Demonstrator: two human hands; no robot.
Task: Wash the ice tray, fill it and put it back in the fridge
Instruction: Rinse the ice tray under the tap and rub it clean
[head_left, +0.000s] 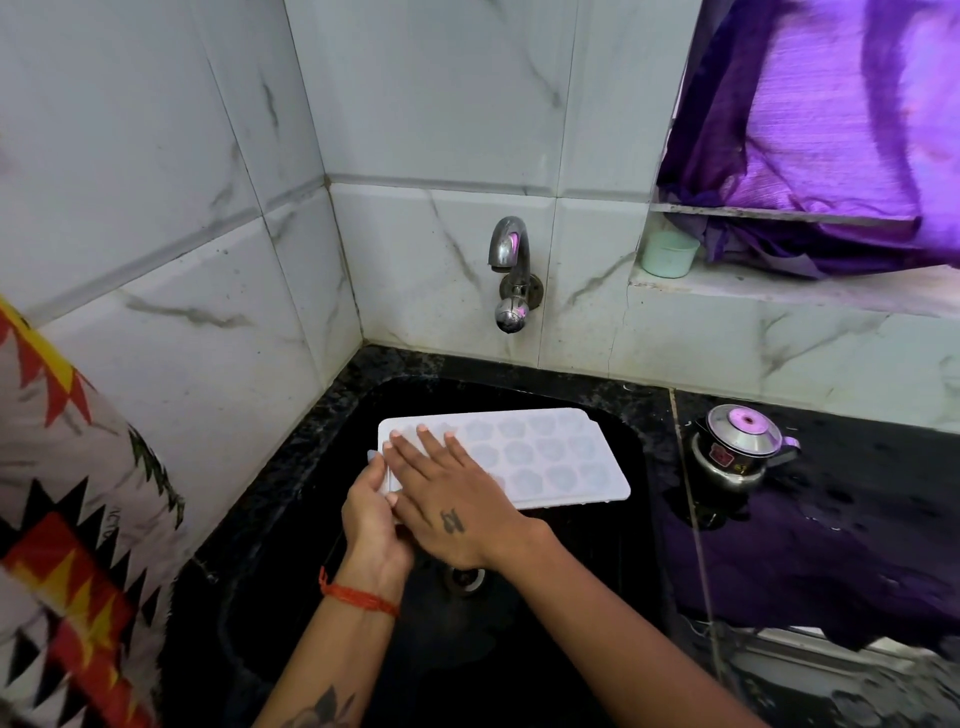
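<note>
A white ice tray (545, 457) with several round cells is held level over the black sink (597, 545), below the wall tap (511, 270). My left hand (371, 512) grips the tray's near left end from the side and underneath. My right hand (447, 493) lies flat on the tray's left part, fingers spread over the cells. No water runs from the tap. The tray's left cells are hidden under my right hand.
A small steel kettle (737, 447) stands on the wet black counter right of the sink. A green cup (669, 253) sits on the window ledge under a purple curtain (831, 130). A patterned cloth (67, 519) hangs at the left. The drain (465, 578) lies below my wrists.
</note>
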